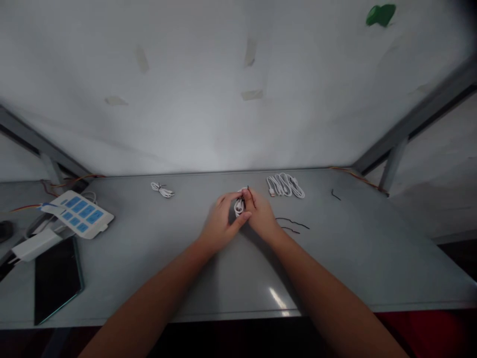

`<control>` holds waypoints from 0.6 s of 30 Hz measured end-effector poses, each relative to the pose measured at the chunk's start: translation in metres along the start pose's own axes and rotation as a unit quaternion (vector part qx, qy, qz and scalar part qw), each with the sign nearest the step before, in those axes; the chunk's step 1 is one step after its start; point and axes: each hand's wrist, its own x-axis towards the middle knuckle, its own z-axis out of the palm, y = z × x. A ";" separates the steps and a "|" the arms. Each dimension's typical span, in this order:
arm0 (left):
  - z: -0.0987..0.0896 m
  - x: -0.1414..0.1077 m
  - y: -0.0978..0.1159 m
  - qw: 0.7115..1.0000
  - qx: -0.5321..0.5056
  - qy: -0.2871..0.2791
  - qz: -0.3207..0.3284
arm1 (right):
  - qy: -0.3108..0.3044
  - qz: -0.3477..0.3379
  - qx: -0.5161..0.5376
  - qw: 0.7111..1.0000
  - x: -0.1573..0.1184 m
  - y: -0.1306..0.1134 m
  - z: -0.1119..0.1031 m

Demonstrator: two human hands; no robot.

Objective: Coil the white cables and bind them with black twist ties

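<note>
A coiled white cable is between my two hands, above the middle of the table. My left hand closes on the coil from the left, thumb below and fingers above. From the other side, my right hand pinches at the top of the coil. A thin black twist tie sticks up from the right fingertips and runs against the coil; how far it goes around is hidden by the fingers. More black twist ties lie on the table just right of my right wrist.
A tied white cable lies at the back left, a loosely folded white USB cable at the back right. Farther right is a short bent black tie. A power strip, white adapter and dark tablet occupy the left end.
</note>
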 end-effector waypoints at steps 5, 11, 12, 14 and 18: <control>-0.002 0.002 -0.004 1.000 -0.012 0.010 -0.019 | -0.001 0.003 -0.015 1.000 0.002 -0.001 0.000; -0.004 0.004 -0.013 0.997 0.041 -0.030 0.055 | -0.024 0.086 0.147 0.985 0.004 0.002 0.001; -0.005 0.004 -0.013 0.997 0.052 -0.027 0.055 | -0.034 0.091 0.167 0.981 0.004 0.002 0.001; -0.007 0.005 -0.013 0.996 0.060 -0.022 0.060 | -0.049 0.069 0.158 0.984 0.003 0.001 0.001; -0.004 0.005 -0.010 1.000 0.000 0.020 0.011 | -0.034 -0.009 -0.017 0.999 0.000 -0.005 -0.001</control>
